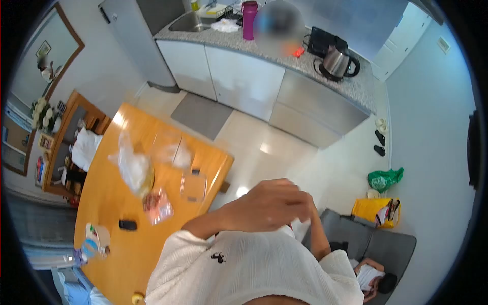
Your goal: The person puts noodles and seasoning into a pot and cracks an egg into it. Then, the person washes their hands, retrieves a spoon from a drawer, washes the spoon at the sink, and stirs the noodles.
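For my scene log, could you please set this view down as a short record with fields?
Left hand: overlapping the right hand; any grip unclear
Table: white plastic bag, clear pack with reddish contents, black object
Counter: purple bottle, kettle
Near sofa: green bag, yellow bag
On sofa: a person

Kettle on counter; slippers, perhaps.

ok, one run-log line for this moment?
left hand: raised at chest | right hand: overlaps left, partly hidden | held: nothing visible | table: plastic bag, meat-like pack
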Motion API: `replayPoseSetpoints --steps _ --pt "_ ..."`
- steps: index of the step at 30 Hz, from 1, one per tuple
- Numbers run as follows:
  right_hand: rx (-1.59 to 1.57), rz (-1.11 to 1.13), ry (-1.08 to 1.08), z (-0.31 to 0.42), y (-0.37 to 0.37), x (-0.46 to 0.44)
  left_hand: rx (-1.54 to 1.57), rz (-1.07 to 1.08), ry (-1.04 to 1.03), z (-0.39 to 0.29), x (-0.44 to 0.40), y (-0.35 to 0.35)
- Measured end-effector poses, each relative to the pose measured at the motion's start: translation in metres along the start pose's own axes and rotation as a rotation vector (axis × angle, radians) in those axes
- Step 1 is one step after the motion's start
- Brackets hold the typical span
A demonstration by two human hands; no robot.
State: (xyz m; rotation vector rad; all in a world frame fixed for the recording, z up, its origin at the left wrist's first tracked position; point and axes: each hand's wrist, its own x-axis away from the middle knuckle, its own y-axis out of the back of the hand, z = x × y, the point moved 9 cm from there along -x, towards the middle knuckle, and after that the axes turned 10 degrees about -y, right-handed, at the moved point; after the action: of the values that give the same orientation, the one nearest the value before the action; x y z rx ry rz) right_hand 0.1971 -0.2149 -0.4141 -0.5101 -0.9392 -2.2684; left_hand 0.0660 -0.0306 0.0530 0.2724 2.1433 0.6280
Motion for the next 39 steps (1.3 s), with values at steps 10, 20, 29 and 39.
replayPoseSetpoints --steps 10,20,29,39 --pt "-0.193 0.092 0.503 0.359 0.285 -0.291 -0.177 -0.263 0.777 0.364 0.043 0.069" --pt "0.523 -0.771 0.925 0.755 0.4 -0.58 -0.349 -0.498 1.018 0.488 0.038 0.166" --pt "0.796 -0.432 0.629 0.794 0.396 -0.69 -0.139 -0.272 0.948 0.619 0.001 0.211" --pt "0.675 -0.453 0.775 0.819 0.489 -0.665 -0.174 -0.201 0.722 0.766 -0.09 0.155"
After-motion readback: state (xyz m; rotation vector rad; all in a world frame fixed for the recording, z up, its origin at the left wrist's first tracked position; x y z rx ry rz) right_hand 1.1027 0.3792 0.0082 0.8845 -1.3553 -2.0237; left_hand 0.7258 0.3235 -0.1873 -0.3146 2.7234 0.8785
